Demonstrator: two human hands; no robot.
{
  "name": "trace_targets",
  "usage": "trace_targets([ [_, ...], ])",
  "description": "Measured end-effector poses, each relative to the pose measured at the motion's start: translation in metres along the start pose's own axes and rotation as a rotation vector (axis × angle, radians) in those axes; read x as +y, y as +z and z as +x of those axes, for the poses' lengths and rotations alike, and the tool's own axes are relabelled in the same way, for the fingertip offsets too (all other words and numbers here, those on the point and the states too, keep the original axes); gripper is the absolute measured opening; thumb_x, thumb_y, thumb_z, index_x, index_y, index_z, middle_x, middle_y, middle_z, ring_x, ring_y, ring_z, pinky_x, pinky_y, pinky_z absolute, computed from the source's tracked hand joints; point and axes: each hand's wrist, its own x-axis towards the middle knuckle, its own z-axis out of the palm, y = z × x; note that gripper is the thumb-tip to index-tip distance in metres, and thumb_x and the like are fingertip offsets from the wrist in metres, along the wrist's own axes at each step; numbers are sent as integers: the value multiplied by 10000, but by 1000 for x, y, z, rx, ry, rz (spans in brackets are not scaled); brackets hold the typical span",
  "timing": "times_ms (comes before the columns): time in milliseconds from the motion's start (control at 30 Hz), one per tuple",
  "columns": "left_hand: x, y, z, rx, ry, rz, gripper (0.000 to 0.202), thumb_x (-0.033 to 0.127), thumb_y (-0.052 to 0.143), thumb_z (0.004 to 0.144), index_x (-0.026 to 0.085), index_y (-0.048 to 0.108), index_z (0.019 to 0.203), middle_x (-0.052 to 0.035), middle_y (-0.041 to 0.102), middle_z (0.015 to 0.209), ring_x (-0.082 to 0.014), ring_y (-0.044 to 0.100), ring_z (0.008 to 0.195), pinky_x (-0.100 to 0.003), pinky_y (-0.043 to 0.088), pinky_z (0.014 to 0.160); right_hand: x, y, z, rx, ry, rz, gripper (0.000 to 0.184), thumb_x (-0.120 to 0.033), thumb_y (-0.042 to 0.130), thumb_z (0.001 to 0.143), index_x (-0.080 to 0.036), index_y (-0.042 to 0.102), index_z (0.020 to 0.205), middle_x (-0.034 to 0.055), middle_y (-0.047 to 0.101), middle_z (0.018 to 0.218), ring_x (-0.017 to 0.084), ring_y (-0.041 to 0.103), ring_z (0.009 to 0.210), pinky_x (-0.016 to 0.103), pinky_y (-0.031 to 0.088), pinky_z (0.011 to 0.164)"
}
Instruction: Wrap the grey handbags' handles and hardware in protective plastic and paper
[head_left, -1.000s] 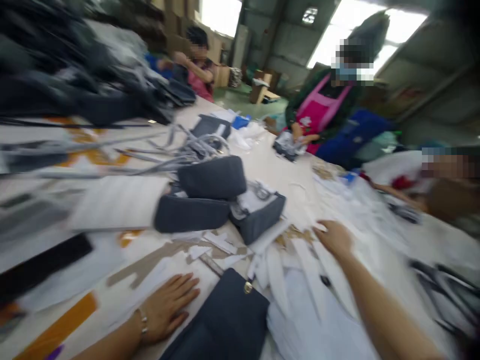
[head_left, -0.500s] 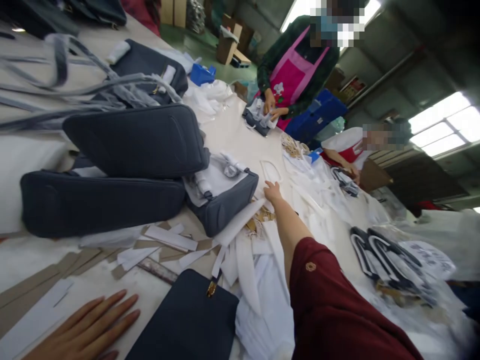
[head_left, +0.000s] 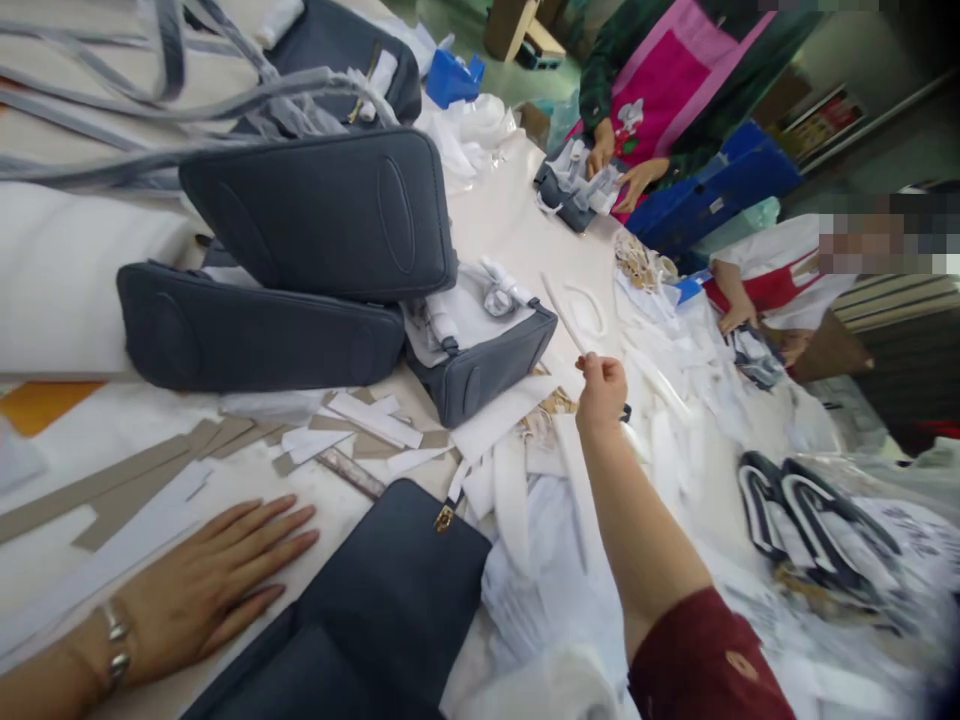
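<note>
My left hand (head_left: 232, 565) lies flat on the table, fingers stretched out, just left of a dark navy leather bag (head_left: 405, 570) with a gold-coloured metal clasp (head_left: 444, 517). Across the table, my right hand (head_left: 602, 385) is closed with its fingertips on the end of a thin white strip (head_left: 561, 310), which points away from me. A curved white strip (head_left: 595, 305) lies beside it. Left of my right hand stands a small navy bag (head_left: 487, 365) with wrapped fittings on top. Loose white wrapping sheets (head_left: 540, 520) lie between the near bag and my right forearm.
Navy bags (head_left: 322, 215) are stacked on the left, with wrapped straps (head_left: 180, 100) behind. Grey and white card strips (head_left: 180, 470) litter the near table. Bundled dark handles (head_left: 795, 520) lie at right. Two co-workers handle items across the table, one in a pink apron (head_left: 667, 70).
My right hand has gone from reaching with spread fingers to closing on the white strip, which is now raised at one end. The view has shifted, showing more of my left hand and wrist.
</note>
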Motion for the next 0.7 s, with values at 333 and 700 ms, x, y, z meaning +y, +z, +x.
trace_targets([
  [333, 2, -17, 13, -316, -72, -100, 475, 425, 442, 909, 303, 523, 1360, -7, 435, 1507, -301, 299, 1427, -494, 190, 1169, -92, -85, -333, -866, 162, -160, 231, -333, 540, 919, -285, 676, 1100, 55, 704, 987, 219, 640, 917, 363, 489, 859],
  [700, 14, -49, 36, -272, -78, -176, 544, 461, 321, 928, 141, 630, 1241, -130, 547, 1395, -303, 429, 1333, -453, 304, 1115, -128, -89, -363, -899, 598, -103, 231, -188, 592, 820, -236, 733, 996, -3, 685, 836, 149, 592, 687, 257, 473, 642],
])
